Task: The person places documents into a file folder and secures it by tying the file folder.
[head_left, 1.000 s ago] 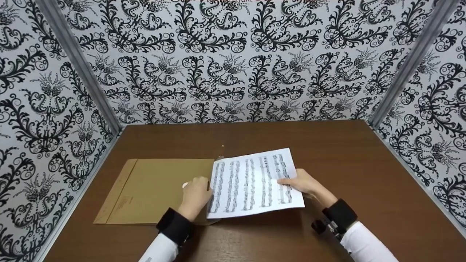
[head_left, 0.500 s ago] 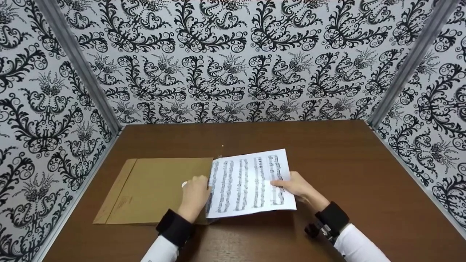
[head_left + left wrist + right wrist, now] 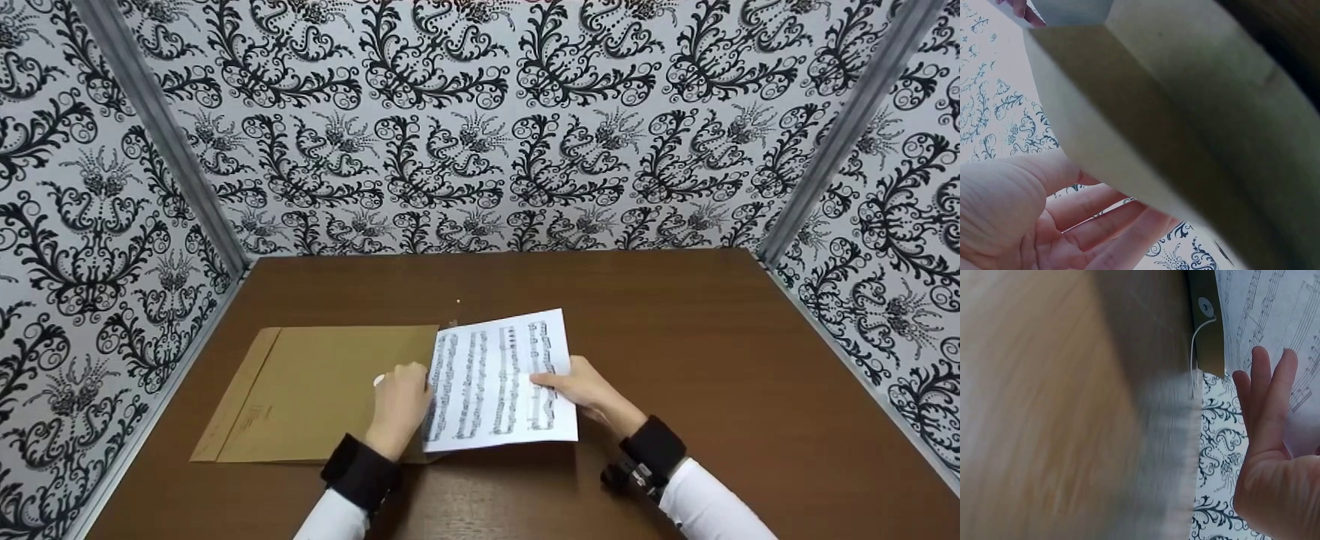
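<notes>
A large brown paper envelope [image 3: 322, 390] lies on the table with its mouth facing right. My left hand [image 3: 401, 405] pinches the upper layer at that mouth; in the left wrist view my left hand [image 3: 1078, 214] has thumb and fingers at the edge of the parted envelope [image 3: 1252, 95]. Sheet music [image 3: 495, 382] is partly inside the mouth, its left end hidden. My right hand [image 3: 581, 386] pinches its right edge, thumb on top. In the right wrist view the fingers of my right hand [image 3: 1275, 433] extend under the sheet music [image 3: 1297, 304].
The brown wooden table [image 3: 697, 337] extends around the envelope. A white washer [image 3: 1206, 307] with a string [image 3: 1192, 349] is on the envelope's flap. Patterned black-and-white walls [image 3: 480, 135] enclose the table at the back and sides.
My right hand has moved left with the sheet music, and less of the sheet shows outside the envelope. My left hand has stayed nearly still at the mouth.
</notes>
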Demonstrator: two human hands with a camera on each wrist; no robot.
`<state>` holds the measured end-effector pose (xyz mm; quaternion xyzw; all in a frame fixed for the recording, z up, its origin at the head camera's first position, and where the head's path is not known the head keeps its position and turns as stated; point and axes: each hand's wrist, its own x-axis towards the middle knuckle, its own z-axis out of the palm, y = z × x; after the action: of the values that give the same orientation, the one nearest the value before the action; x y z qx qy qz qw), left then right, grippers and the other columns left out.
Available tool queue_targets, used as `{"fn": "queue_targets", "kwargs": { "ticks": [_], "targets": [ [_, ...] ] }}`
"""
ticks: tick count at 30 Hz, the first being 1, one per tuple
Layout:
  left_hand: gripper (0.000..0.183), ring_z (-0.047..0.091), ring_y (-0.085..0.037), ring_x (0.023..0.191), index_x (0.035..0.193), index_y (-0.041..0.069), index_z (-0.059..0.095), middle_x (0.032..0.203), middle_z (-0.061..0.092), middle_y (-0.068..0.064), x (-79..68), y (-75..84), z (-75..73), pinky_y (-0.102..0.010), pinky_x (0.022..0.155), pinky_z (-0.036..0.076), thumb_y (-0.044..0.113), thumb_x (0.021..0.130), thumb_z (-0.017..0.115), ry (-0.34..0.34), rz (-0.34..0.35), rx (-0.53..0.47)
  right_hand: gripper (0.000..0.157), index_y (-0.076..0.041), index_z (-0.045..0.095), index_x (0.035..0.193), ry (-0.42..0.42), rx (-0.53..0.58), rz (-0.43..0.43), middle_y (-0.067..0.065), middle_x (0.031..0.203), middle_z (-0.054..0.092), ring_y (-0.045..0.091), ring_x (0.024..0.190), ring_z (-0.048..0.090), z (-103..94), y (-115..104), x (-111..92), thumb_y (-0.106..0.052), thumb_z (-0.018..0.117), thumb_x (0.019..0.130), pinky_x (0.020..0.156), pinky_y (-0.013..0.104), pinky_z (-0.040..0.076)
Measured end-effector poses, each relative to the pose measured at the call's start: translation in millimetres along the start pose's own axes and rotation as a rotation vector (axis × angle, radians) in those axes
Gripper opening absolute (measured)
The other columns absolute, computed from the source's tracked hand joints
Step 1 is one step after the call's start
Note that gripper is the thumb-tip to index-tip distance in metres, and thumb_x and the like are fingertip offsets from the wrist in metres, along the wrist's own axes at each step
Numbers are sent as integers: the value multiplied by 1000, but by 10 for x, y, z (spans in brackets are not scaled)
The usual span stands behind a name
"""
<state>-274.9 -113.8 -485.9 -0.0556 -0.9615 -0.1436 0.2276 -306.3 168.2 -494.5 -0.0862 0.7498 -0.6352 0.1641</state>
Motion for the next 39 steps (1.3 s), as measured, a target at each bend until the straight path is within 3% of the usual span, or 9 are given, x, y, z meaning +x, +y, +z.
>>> {"fn": "queue_targets", "kwargs": {
  "ticks": [7,14,27,39],
  "targets": [
    [17,67,-38,57,64,1,63,68,71,-19,-6,-23,7,-46,52,45,1,79,73,5,8,-23,37,13,61,126,3,12,-3,19,101,78,15,75,77,157,-15,81,-10,67,97,67,30,64],
    [15,68,-36,60,69,0,67,71,73,-18,-8,-20,-15,-45,55,46,2,83,72,-37,-11,-50,34,11,64,123,26,-3,5,21,101,78,17,75,77,284,-16,184,-9,68,95,67,31,64],
    [19,51,-19,49,65,2,64,64,68,-13,-7,-25,-27,-37,51,41,-3,82,69,-43,-28,-87,32,12,65,120,47,-15,-10,23,100,78,16,72,76,457,-17,290,-6,68,93,65,30,63],
    [22,61,-26,54,65,2,63,71,72,-16,11,-44,-42,-41,53,46,0,86,69,-88,-54,-127,33,10,66,122,34,-2,-14,28,107,76,21,78,78,565,-42,353,-5,66,93,69,34,64]
  ]
}}
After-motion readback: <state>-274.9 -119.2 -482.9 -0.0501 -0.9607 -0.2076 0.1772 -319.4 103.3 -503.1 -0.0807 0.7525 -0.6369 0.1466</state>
